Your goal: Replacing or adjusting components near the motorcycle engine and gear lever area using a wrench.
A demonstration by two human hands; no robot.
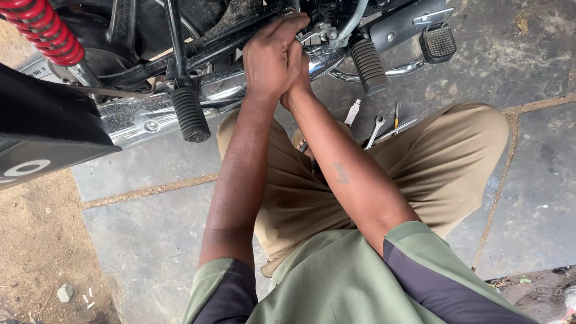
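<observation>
Crouched on a stone-paved floor point(150, 240), I look down past my green sleeves and khaki trousers point(420, 162) toward the underside of a motorcycle point(228, 36). Both my forearms reach forward and meet at the machine's lower frame. My left hand point(273, 57) is curled over the top, its fingers closed around a part beneath the frame, beside the chrome exhaust pipe point(222, 90); what exactly it grips is hidden by the hand itself. My right hand point(298, 81) sits pressed against the left from behind and below, mostly covered by it, so I cannot tell whether it is clenched or what it holds.

On the floor just past my knees lie a few loose tools: a small open-ended spanner point(374, 131), a thin screwdriver point(396, 115) and a pale-handled tool point(352, 111). Two ribbed black rubber footpegs flank my hands, one to the left point(190, 114), one to the right point(368, 65). Farther back, a brake pedal point(438, 42) shows at the right and a red coil spring point(45, 30) at the top left corner.
</observation>
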